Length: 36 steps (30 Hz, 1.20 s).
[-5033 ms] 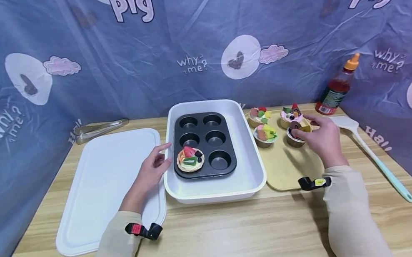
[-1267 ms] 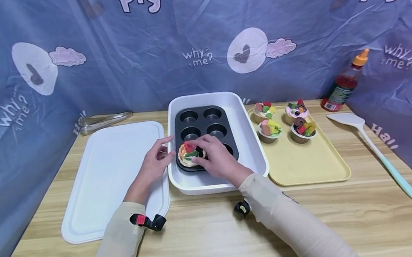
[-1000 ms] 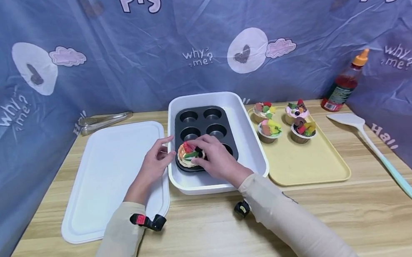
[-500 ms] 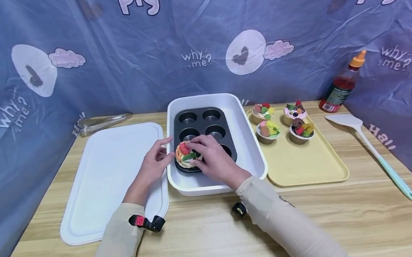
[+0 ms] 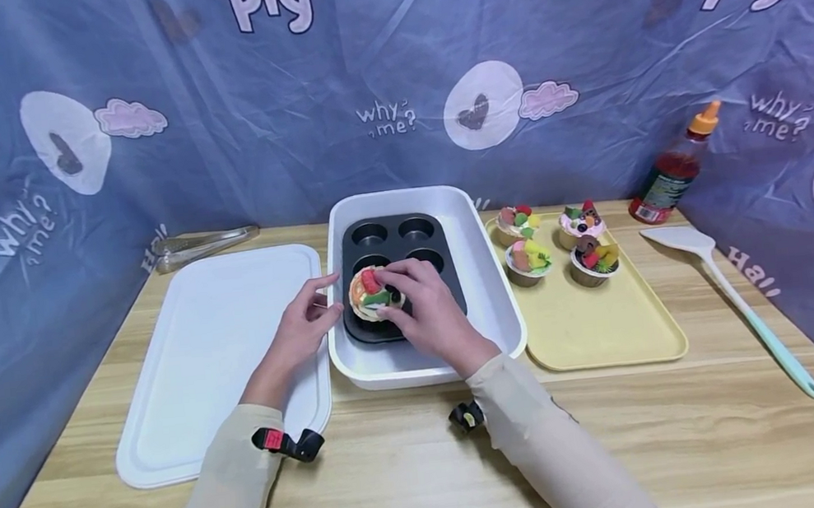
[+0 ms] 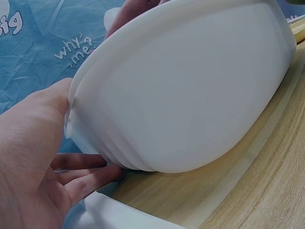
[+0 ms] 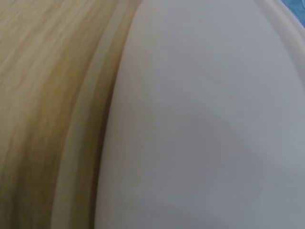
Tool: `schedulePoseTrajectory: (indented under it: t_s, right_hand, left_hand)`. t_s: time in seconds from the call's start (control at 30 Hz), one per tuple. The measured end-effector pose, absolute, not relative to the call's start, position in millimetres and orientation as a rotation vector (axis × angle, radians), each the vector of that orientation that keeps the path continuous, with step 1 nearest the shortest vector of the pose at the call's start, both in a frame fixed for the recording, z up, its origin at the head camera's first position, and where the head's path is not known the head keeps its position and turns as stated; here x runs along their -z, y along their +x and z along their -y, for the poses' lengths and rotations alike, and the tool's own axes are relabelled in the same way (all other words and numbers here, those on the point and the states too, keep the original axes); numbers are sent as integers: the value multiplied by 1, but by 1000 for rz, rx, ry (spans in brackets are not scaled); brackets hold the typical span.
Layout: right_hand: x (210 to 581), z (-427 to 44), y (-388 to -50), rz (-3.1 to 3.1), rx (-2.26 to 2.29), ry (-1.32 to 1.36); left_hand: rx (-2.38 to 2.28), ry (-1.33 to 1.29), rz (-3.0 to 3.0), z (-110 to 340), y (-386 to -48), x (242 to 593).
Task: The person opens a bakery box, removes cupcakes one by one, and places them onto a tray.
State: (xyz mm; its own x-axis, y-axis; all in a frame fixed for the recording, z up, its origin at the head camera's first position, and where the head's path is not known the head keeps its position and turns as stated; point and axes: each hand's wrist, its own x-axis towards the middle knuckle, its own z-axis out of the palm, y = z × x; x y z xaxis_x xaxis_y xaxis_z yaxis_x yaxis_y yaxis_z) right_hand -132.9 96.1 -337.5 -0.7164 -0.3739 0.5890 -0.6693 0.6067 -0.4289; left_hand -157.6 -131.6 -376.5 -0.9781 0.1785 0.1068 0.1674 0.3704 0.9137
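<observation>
In the head view my right hand (image 5: 428,310) pinches a cupcake (image 5: 366,301) with strawberry, green fruit and a dark berry on top. It is slightly raised over the front left cup of the black muffin tin (image 5: 406,247). That tin lies in a white basin (image 5: 483,312). My left hand (image 5: 301,325) holds the basin's left rim; in the left wrist view the thumb is at the rim and the fingers bend against the wall below. The right wrist view shows the basin wall (image 7: 190,124) and no hand.
A yellow tray (image 5: 609,332) on the right bears several cupcakes (image 5: 592,263). Past it lie a white spatula (image 5: 735,294) with a mint handle and a leaning sauce bottle (image 5: 670,177). A white tray (image 5: 216,348) stands left, metal tongs (image 5: 205,247) behind it.
My right hand has gone from the brown-topped cupcake on the yellow tray to the cupcake in the tin, taken hold of it and lifted it slightly. My left hand stays at the basin.
</observation>
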Motion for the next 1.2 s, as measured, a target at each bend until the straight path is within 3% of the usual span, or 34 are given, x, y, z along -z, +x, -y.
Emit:
schedulePoseTrajectory:
  t_s: [0.67,1.2]
  right_hand:
    - [328,-123,-130,2358,-1244,692]
    - [276,-227,-130,2568,-1386,379]
  left_hand:
    - [-1708,281,-2583,133,-154,372]
    - [-1685,292,-2585,133,-156,375]
